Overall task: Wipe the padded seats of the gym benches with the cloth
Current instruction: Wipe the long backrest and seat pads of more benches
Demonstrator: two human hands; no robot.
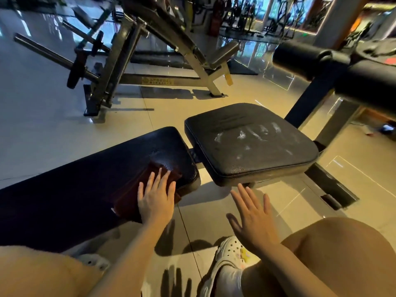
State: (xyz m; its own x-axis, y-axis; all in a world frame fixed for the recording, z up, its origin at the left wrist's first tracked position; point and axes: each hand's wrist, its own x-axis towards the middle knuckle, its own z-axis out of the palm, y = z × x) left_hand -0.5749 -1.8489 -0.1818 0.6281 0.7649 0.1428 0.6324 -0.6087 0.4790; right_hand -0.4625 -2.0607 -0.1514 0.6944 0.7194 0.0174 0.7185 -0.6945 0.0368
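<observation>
Field notes, from my remote view. Glossy beige tile floor (53, 129) fills most of the frame and reflects the window light. Upper left: a plate-loaded machine frame (120, 61), tan and black, with a long steel bar (49, 54) sticking out to the left and a dark weight plate (74, 75) on it. A yellow label on its base rail; I cannot read the text. Black floor mat (242, 68) behind it. Far back, a red cylinder (216, 20) standing upright, near blurred bikes (244, 13) by bright windows. Bottom centre: a white perforated clog (230, 251) with small charms, flat on the tile. A small blue object (386, 127) lies on the floor at right, too blurred to identify.
</observation>
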